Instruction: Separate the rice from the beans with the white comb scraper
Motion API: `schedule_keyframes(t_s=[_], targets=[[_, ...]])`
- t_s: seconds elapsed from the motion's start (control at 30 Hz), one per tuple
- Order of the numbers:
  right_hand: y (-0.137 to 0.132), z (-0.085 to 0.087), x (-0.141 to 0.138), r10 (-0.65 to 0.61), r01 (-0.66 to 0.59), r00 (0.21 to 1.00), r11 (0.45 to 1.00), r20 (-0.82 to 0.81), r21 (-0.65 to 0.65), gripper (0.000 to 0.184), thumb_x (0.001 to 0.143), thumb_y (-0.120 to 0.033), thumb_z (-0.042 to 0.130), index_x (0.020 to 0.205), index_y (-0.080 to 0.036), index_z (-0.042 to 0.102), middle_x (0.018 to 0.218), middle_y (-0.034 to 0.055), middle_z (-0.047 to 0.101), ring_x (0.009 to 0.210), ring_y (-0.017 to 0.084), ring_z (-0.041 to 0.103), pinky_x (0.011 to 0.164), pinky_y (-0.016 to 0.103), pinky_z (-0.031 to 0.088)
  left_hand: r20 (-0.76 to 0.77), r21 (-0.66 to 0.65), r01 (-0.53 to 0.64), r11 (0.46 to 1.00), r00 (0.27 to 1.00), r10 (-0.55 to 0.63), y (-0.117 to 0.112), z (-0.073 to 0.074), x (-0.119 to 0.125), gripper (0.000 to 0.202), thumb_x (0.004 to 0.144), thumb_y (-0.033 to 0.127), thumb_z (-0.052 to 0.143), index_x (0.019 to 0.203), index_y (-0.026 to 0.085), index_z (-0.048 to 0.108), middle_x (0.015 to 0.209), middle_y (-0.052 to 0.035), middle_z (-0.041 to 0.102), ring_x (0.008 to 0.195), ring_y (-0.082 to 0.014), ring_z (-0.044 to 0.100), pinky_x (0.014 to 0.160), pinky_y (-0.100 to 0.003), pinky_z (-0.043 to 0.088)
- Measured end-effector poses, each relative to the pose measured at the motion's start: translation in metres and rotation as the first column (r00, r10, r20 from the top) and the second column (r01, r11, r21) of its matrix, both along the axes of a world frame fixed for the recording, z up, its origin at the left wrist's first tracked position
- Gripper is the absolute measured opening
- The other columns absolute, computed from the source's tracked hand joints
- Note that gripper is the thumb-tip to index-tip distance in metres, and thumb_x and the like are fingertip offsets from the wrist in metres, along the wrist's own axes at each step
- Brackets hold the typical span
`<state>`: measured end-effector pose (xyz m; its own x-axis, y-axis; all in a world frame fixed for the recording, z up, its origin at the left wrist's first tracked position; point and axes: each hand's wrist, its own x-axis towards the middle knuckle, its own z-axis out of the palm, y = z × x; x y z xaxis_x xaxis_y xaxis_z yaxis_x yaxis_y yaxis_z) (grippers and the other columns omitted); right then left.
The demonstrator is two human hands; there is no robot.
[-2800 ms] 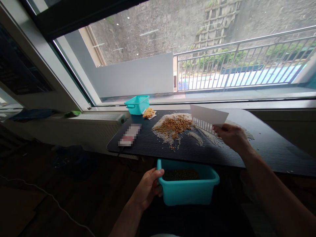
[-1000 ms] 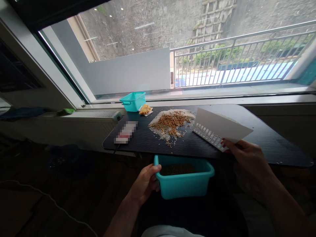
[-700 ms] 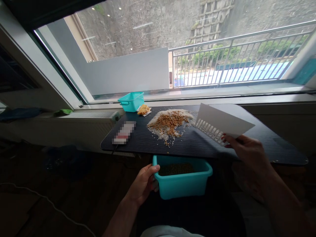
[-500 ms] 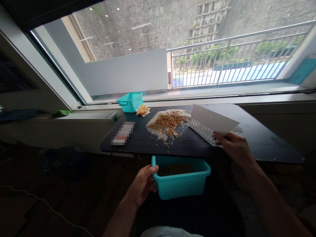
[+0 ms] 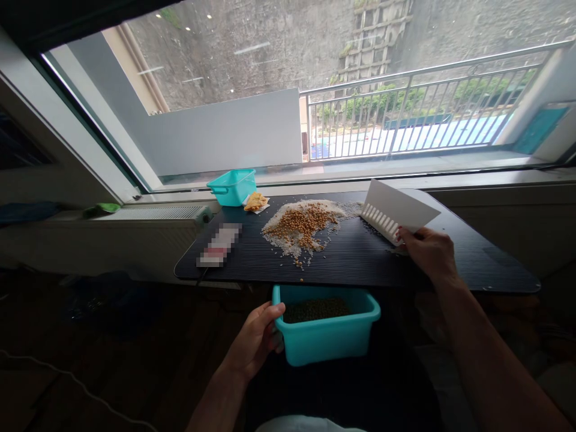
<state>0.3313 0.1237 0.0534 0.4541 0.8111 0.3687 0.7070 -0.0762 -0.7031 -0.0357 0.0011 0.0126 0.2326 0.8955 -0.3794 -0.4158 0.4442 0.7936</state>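
My left hand (image 5: 261, 336) grips the left end of a turquoise plastic bin (image 5: 330, 345), thumb over its rim, just below the table's front edge. Small dark green grains, perhaps beans, cover the bin's floor. On the table, my right hand (image 5: 429, 255) is closed on the lower right corner of a white slotted card (image 5: 400, 210), which stands tilted with its row of slots along the lower edge. Left of the card lies a spread heap of white rice (image 5: 281, 219) with yellow-brown soybeans (image 5: 306, 222) on top. A few loose grains lie near the card's lower edge.
The dark table (image 5: 351, 270) stands against a window. A second turquoise bin (image 5: 234, 187) sits at its back left, beside yellowish food on paper (image 5: 256, 203). A blurred-out flat object (image 5: 219, 245) lies at the left. A radiator (image 5: 153, 219) is further left.
The slotted card has moved slightly right and back in my right hand and stands more upright, lifted away from the heap. My left hand and the bin keep about the same place.
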Motion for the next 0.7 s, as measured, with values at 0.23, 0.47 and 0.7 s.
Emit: schedule_keyframes(t_s=[0.23,0.47,0.7], targets=[[-0.005,0.007,0.017,0.13,-0.117,0.906,0.992,-0.404,0.058,0.03,0.065,-0.049,0.075,0.074,-0.02,0.074,0.073,0.0043,0.073,0.069,0.02,0.068,0.068,0.033,0.059,-0.015,-0.015,-0.013,1.0,1.0,0.013,0.0,0.0,0.0,0.049,0.066,0.046,0.088,0.064,0.02,0.047,0.047,0.0113,0.037,0.039,-0.005,0.034,0.04,-0.019,0.033],[-0.041,0.021,0.038,0.277,-0.326,0.829,0.945,-0.485,-0.016,0.043,0.044,-0.056,0.09,0.062,-0.019,0.078,0.07,0.0065,0.075,0.063,0.017,0.064,0.056,0.028,0.059,-0.018,-0.019,-0.028,0.999,0.999,0.027,0.0,0.001,0.001,0.05,0.063,0.047,0.089,0.064,0.02,0.047,0.047,0.0115,0.036,0.039,-0.005,0.034,0.04,-0.019,0.034],[-0.014,0.026,0.049,0.249,-0.288,0.815,0.957,-0.523,0.006,0.029,0.049,-0.037,0.093,0.062,-0.016,0.079,0.065,0.0062,0.074,0.06,0.015,0.064,0.052,0.026,0.055,-0.026,-0.029,-0.017,0.999,1.0,0.016,0.0,0.003,0.002,0.052,0.062,0.048,0.09,0.063,0.02,0.047,0.046,0.0115,0.037,0.039,-0.0047,0.034,0.041,-0.019,0.034]])
